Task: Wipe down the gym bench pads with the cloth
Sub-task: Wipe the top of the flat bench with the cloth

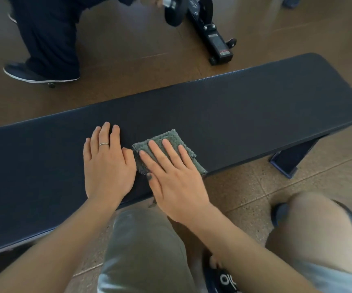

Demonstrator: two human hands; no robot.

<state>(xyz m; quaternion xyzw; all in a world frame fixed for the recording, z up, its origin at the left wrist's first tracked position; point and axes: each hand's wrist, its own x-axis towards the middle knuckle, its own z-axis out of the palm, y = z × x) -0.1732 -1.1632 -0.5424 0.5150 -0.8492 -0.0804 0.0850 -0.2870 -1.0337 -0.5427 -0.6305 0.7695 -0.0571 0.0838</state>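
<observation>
A long dark navy bench pad point(244, 102) runs from lower left to upper right across the view. A folded grey-green cloth point(170, 140) lies on the pad near its front edge. My right hand point(170, 176) lies flat on the cloth, fingers spread, pressing it onto the pad. My left hand point(107, 163) rests flat on the bare pad just left of the cloth, fingers apart, a ring on one finger. The thumb of the left hand touches the cloth's left edge.
Another person's dark trouser leg and shoe point(42, 72) stand on the brown floor beyond the bench at the left. A black machine base with a wheel point(219, 45) sits behind the bench's middle. My knees point(318, 218) are below the bench's front edge; a bench leg point(291, 161) shows at the right.
</observation>
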